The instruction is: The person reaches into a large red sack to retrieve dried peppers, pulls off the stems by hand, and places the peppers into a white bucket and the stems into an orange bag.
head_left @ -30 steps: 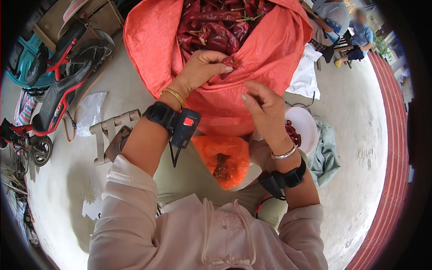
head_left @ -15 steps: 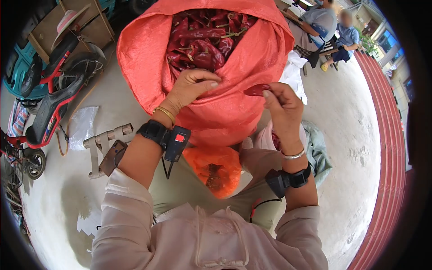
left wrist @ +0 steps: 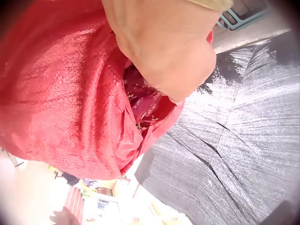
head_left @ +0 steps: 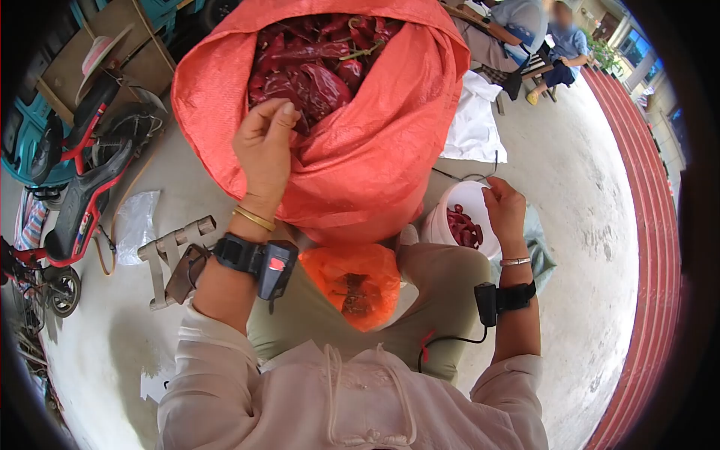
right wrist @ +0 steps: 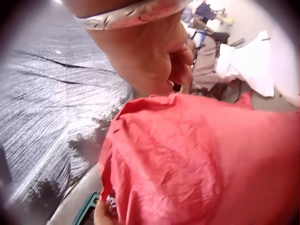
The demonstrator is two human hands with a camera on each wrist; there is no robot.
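Close by the left hand (head_left: 264,146), with fingers partly bent, lots of red peppers (head_left: 306,71) in a big red bag (head_left: 375,165). Just beside the right hand (head_left: 509,214), also with bent fingers, a pale bucket (head_left: 438,224) with red bits (head_left: 463,227) inside. Cannot tell if holding anything in either hand.

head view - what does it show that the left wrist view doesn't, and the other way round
Only the head view shows the white bucket and the orange bag. Only the left wrist view shows the broad dark sheet with bright streaks. Both show the red sack, the red chillies in its mouth, and the left hand.
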